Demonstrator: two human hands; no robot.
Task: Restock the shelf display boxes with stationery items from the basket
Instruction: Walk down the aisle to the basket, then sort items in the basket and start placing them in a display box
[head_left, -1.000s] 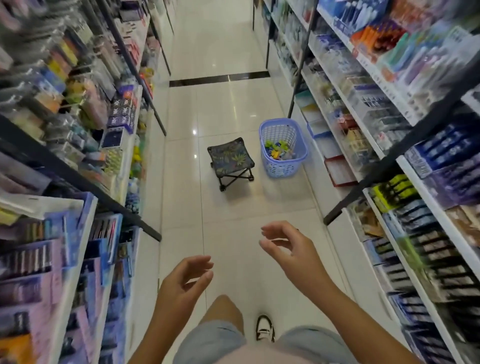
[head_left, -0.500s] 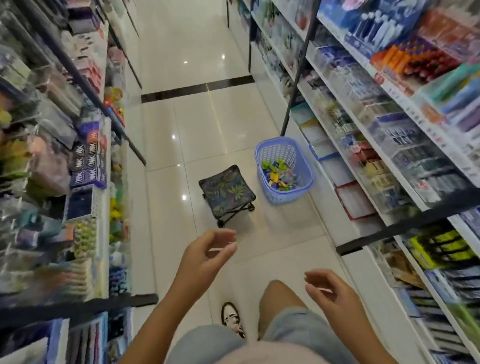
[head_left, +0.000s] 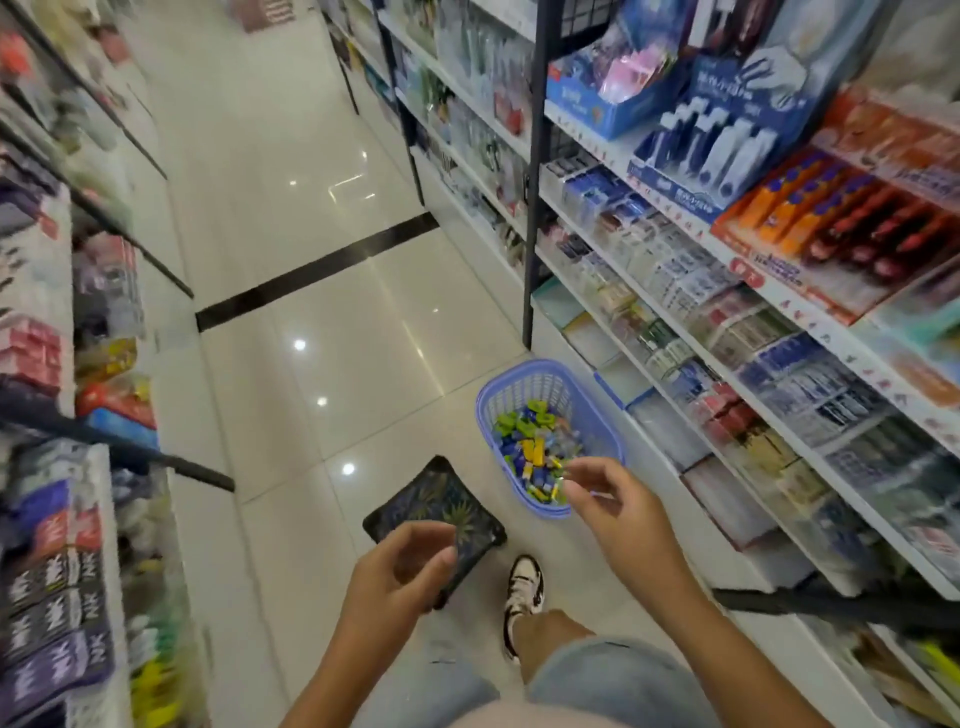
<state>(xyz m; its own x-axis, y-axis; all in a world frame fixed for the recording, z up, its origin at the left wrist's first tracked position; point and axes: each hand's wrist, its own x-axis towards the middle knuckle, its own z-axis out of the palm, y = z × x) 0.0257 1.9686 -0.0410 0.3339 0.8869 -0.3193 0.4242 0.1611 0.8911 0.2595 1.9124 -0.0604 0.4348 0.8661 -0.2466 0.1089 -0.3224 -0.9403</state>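
Note:
A lilac-blue plastic basket (head_left: 524, 376) stands on the floor by the right-hand shelving, holding several small green, yellow and blue stationery items (head_left: 535, 452). My right hand (head_left: 618, 509) hovers in front of the basket's near edge, fingers loosely curled, holding nothing. My left hand (head_left: 400, 571) hangs lower and to the left, over the stool, fingers loosely curled and empty. Display boxes (head_left: 727, 519) line the lower right shelves beside the basket.
A small folding stool (head_left: 436, 509) with a leaf-print seat sits just left of the basket. Stocked shelves (head_left: 779, 291) run along the right, more shelves (head_left: 62, 571) along the left. Glossy tiled aisle floor (head_left: 332, 322) stretches ahead. My shoe (head_left: 524, 584) is below the basket.
I have walked forward along the aisle; basket and stool are now much closer. My right hand rose toward the basket, and the left hand hangs over the stool.

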